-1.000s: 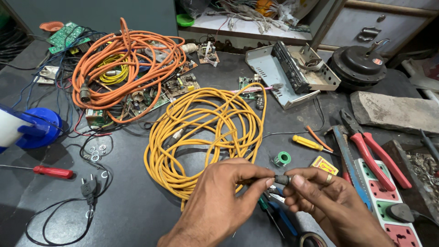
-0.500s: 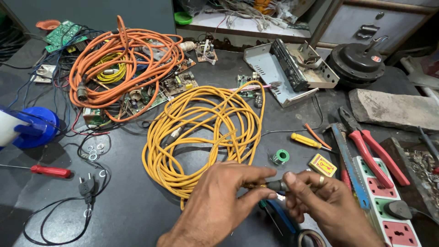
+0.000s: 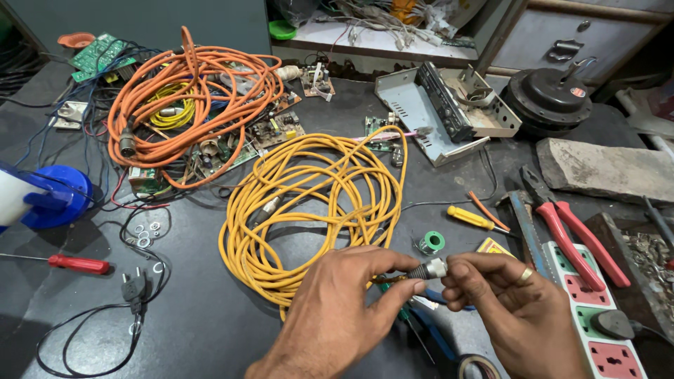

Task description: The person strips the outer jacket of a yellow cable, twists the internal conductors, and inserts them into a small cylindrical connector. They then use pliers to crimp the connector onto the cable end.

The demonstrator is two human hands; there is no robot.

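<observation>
Both hands meet low in the view over a dark workbench (image 3: 210, 330). My left hand (image 3: 344, 309) pinches the black end of a small cable connector (image 3: 428, 269) between thumb and forefinger. My right hand (image 3: 512, 309), with a ring on one finger, grips the connector's silver tip from the other side. A large coil of yellow cable (image 3: 309, 203) lies just beyond the hands, and its end runs toward the connector. Under the hands lie blue-handled tools (image 3: 432, 330), partly hidden.
An orange cable coil (image 3: 189, 98) sits on circuit boards at the back left. Red pliers (image 3: 569, 231), a yellow screwdriver (image 3: 470, 219), a solder spool (image 3: 432, 243) and a power strip (image 3: 597, 309) lie right. A red screwdriver (image 3: 77, 264), plug lead (image 3: 133, 288) and blue stand (image 3: 49, 200) sit left.
The hands have stayed together on the connector, shifting slightly toward me and lower in the view. The fingers have regripped so the silver tip shows between them.
</observation>
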